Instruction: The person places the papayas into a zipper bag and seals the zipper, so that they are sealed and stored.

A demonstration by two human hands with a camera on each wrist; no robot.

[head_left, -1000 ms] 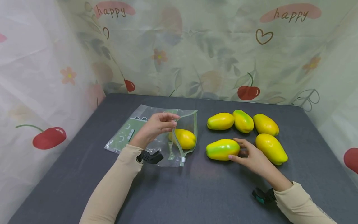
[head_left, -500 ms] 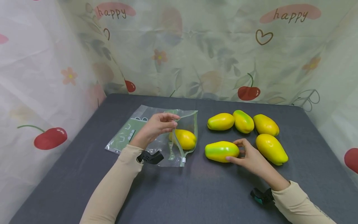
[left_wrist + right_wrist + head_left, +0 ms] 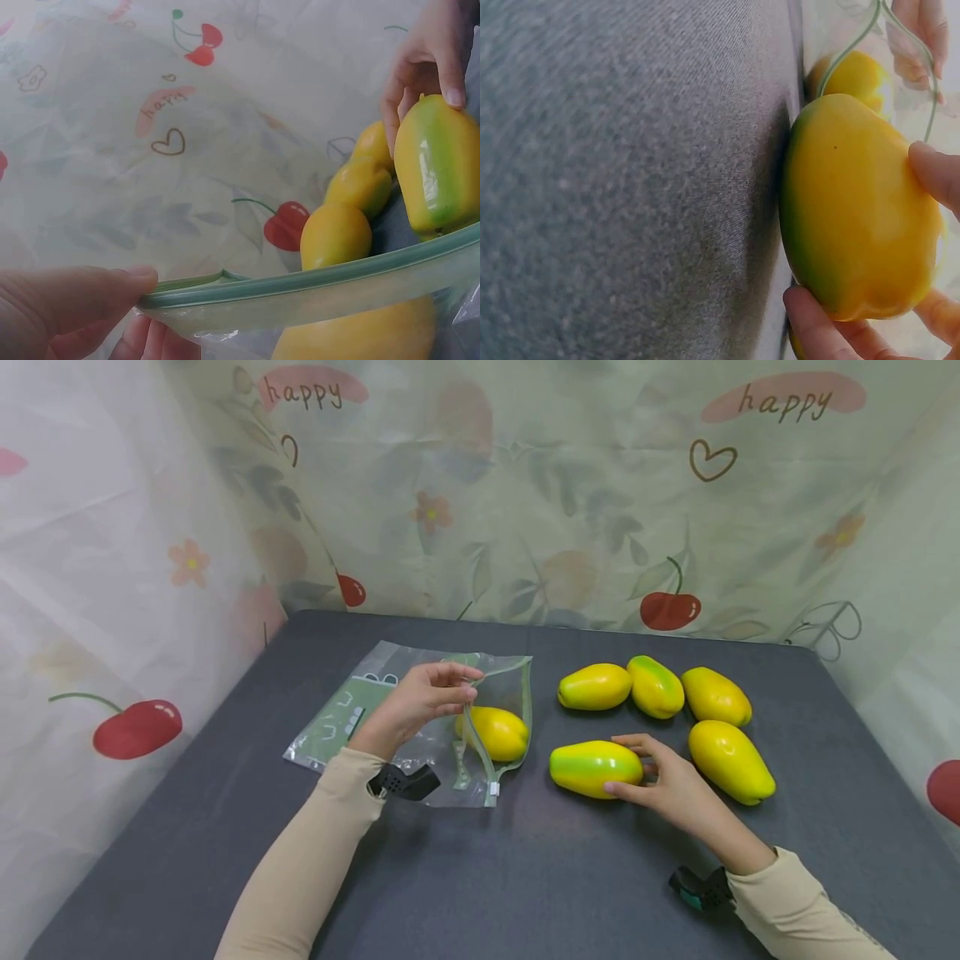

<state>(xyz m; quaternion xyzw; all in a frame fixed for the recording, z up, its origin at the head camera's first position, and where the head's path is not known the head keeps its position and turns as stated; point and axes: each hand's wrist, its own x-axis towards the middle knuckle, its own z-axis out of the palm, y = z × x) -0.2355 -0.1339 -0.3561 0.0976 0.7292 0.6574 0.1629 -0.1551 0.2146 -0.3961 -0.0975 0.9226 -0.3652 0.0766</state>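
Note:
My left hand (image 3: 412, 706) pinches the upper rim of a clear zip bag (image 3: 442, 787) between thumb and fingers. The bag lies with its mouth to the right, held partly apart, and a yellow papaya (image 3: 498, 735) is inside near the opening. To the right of the bag, my right hand (image 3: 671, 785) grips the near end of a yellow papaya with a green streak (image 3: 592, 768). In the right wrist view the thumb (image 3: 937, 172) presses one side of that papaya, with fingers (image 3: 817, 322) at its end. The papaya's narrower end points at the bag mouth.
Several more papayas sit behind and to the right: one at the back left (image 3: 595, 687), a green-tinged one (image 3: 656, 687), one at the back right (image 3: 716, 696) and one beside my right hand (image 3: 731, 762). A dark cloth (image 3: 480, 885) covers the table; printed curtains (image 3: 525, 485) surround it.
The green-streaked papaya has shifted slightly left and toward me with my right hand, whose grip is a little further along it. My left hand and the bag stay put.

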